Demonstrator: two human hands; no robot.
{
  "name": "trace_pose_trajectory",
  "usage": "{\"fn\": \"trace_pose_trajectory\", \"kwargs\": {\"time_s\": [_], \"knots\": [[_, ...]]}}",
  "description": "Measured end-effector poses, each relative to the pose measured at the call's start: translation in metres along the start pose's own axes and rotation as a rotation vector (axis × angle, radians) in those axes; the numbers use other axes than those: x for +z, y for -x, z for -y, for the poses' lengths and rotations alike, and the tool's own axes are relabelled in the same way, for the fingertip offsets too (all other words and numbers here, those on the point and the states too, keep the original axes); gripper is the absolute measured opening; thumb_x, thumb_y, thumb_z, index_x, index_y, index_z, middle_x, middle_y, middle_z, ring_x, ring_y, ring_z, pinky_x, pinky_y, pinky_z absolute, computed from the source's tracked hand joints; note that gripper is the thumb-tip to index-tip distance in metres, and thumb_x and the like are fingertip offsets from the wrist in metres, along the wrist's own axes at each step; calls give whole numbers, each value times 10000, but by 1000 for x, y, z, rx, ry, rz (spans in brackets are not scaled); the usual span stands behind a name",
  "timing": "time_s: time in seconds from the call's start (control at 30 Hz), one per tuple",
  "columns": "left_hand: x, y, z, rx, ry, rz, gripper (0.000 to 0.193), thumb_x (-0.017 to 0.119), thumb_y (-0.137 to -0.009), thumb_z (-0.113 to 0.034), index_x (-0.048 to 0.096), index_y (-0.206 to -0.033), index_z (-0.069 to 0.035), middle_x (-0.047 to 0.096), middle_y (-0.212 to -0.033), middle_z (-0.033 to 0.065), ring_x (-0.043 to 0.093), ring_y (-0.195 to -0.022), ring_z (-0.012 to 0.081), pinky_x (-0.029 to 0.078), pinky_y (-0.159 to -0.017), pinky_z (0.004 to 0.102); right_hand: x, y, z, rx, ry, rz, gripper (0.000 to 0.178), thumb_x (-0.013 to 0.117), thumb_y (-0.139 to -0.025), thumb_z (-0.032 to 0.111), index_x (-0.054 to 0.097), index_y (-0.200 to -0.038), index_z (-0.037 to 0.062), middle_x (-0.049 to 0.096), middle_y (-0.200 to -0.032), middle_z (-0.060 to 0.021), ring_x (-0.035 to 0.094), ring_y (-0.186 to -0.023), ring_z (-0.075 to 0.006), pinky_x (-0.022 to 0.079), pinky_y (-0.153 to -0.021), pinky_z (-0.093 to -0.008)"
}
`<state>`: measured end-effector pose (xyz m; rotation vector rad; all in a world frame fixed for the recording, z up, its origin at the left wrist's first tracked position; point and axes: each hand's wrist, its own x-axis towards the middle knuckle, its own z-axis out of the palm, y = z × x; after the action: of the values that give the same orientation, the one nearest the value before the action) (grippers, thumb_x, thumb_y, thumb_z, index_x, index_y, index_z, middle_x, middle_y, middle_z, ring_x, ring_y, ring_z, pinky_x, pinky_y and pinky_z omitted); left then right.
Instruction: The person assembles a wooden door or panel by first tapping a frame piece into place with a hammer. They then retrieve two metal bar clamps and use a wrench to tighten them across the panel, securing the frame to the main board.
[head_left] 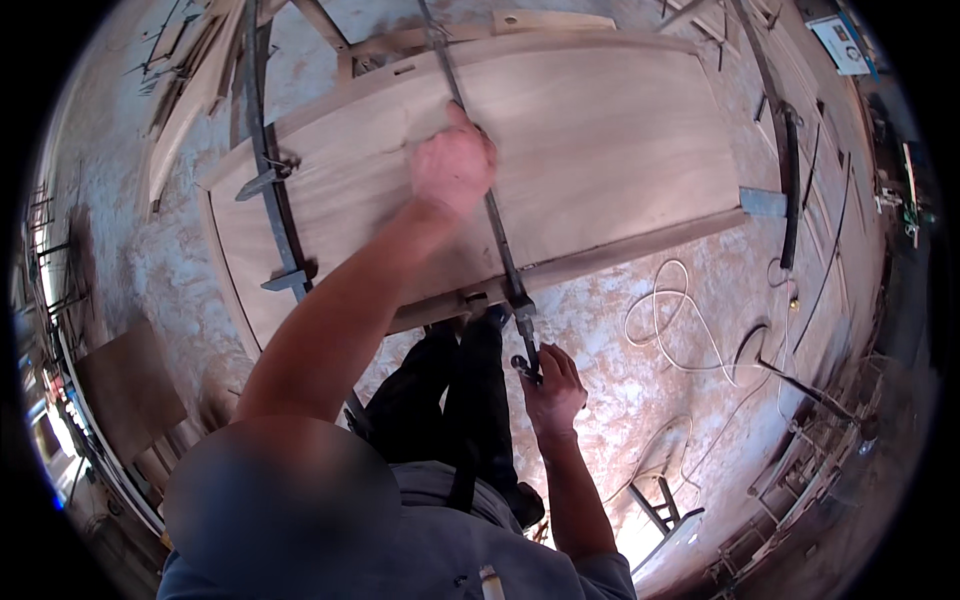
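Observation:
A wide wooden frame-and-panel piece, like a door panel (610, 140), lies flat in front of me. A long dark bar clamp (503, 235) crosses it from the far edge to the near edge. My left hand (455, 168) is over the middle of the panel, closed around the clamp's bar, one finger stretched along it. My right hand (556, 388) is closed at the near end of the same clamp, by its screw handle (524, 368). The clamp's near jaw (521, 303) sits just beyond the panel's near edge. Palm-side fingers of my left hand are hidden.
A second bar clamp (272, 210) crosses the panel's left part. Another dark bar (788, 190) stands past its right end. Wooden strips (190, 100) are piled at far left. A pale cord (660, 310) loops over the floor at right. A brown board (130, 390) leans at left.

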<state>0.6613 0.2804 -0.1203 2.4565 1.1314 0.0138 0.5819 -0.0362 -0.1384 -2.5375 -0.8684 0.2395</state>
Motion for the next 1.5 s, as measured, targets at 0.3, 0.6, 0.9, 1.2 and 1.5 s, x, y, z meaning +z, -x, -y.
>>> {"fn": "trace_pose_trajectory", "kwargs": {"time_s": [0.3, 0.6, 0.9, 1.2, 1.5], "knots": [[3, 1, 1, 40, -44, -26, 600, 486, -865, -247, 355, -1290, 156, 679, -805, 192, 671, -742, 361, 537, -690, 476, 9, 0, 1, 16, -82, -6, 85, 658, -768, 173, 620, -787, 99, 682, -894, -76, 661, -789, -280, 531, -672, -376], [12, 1, 8, 35, -51, -93, 465, 468, -890, -246, 430, -1209, 90, 662, -775, 227, 658, -717, 398, 516, -671, 518, 11, 5, -4, 377, -444, 281, 183, 689, -841, 214, 684, -858, 32, 652, -733, -129, 645, -668, -207, 502, -628, -318], [16, -2, 6, 35, -16, -87, 429, 451, -922, -273, 415, -1187, 64, 660, -773, 248, 653, -709, 408, 518, -664, 505, 16, 6, -21, 705, -838, 488, 221, 650, -910, 240, 734, -964, 42, 715, -835, -14, 624, -806, -63, 482, -724, -231], [-37, 100, 19, 146, 456, -21, 620, 539, -893, -234, 295, -1411, 2, 611, -1029, 225, 614, -921, 373, 488, -809, 442, 7, 19, -57, 420, -784, 319, 260, 604, -920, 161, 638, -1021, -76, 676, -839, -104, 657, -710, -156, 525, -615, -272], [-71, 337, 134, -442, 642, -79, 379, 584, -884, -126, 547, -1237, 5, 651, -963, 184, 649, -850, 287, 513, -758, 354, -79, 7, -28, 445, -489, 590, 328, 617, -882, 235, 628, -709, -43, 569, -528, -64, 531, -428, -105, 398, -414, -263]]}}
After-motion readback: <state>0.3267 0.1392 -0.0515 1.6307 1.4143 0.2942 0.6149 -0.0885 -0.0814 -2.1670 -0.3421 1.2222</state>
